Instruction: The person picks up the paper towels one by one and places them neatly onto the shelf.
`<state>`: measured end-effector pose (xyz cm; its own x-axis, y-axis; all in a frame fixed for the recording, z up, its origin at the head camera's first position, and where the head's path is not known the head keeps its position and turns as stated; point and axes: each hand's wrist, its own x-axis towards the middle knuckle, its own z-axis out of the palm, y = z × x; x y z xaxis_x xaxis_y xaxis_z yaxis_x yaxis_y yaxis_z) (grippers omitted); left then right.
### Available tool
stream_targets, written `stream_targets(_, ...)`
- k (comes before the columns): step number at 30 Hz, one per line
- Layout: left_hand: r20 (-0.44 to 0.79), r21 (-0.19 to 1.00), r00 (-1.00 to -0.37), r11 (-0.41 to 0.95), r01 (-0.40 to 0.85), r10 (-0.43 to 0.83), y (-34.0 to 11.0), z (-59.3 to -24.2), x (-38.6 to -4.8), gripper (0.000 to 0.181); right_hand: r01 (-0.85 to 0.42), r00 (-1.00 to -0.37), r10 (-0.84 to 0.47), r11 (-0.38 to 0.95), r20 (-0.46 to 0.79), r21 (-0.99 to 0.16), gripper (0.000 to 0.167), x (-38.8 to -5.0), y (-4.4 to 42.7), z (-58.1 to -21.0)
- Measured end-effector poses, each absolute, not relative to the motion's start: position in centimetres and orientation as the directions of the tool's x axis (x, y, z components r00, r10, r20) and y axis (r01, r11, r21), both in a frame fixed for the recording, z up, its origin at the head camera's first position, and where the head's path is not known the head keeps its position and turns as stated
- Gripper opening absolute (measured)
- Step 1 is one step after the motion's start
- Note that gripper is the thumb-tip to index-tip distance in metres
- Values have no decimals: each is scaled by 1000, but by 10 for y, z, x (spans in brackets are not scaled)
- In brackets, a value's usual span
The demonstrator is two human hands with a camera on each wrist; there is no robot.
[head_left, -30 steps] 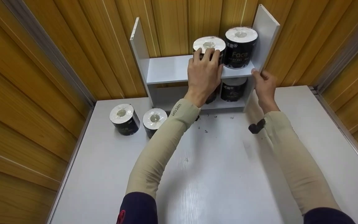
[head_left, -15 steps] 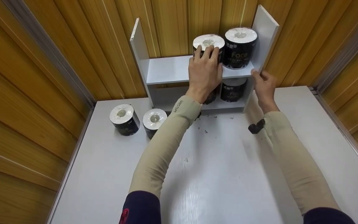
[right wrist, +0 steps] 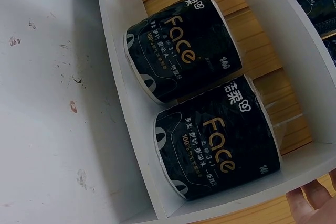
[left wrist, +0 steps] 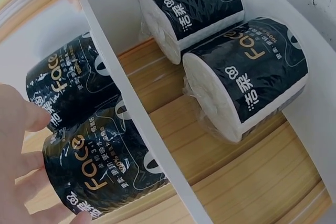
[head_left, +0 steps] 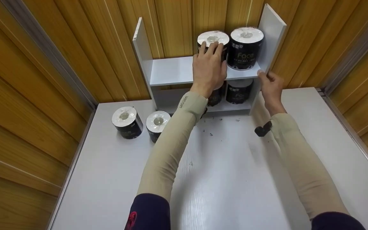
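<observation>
Left hand [head_left: 208, 68] half-curled round upper roll [left wrist: 105, 158]; right hand [head_left: 272, 88] apparently pinching shelf [head_left: 171, 71]; four rolls [head_left: 245, 52] inside (two per tier).

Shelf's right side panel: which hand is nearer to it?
Right: the right hand grips the panel at its front edge; the left hand is farther left, holding the upper left roll.

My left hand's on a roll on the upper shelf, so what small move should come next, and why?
I'd probably ease the left hand off the roll, which appears to stand upright on the upper shelf, close beside the neighbouring roll; the right hand grips the side panel, which should help steady things.
</observation>
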<state>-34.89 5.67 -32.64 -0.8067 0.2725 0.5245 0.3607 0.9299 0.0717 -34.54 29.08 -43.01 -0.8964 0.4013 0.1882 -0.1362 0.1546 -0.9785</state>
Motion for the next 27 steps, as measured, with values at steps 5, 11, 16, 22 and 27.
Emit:
stream_targets(5, 494, 68, -830, 940, 334, 259, 59, -325, -354, 57, -102, -901, 402, 170, 163, -980, 33, -344, 291, -431)
stream_targets(11, 472, 80, -848, 946, 314, 242, 61, -324, -359, 58, -98, -901, 404, 170, 160, -981, 27, -344, 291, -433)
stream_targets(16, 468, 94, -851, 945, 314, 236, 59, -323, -360, 59, -100, -899, 407, 167, 161, -981, 30, -346, 291, -433)
stream_targets(22, 429, 93, -868, 945, 315, 248, 58, -320, -358, 64, -104, -898, 405, 178, 169, -978, 33, -346, 288, -431)
stream_targets(27, 386, 84, -876, 934, 346, 290, 52, -316, -357, 68, -128, -892, 412, 163, 185, -978, 29, -345, 287, -430)
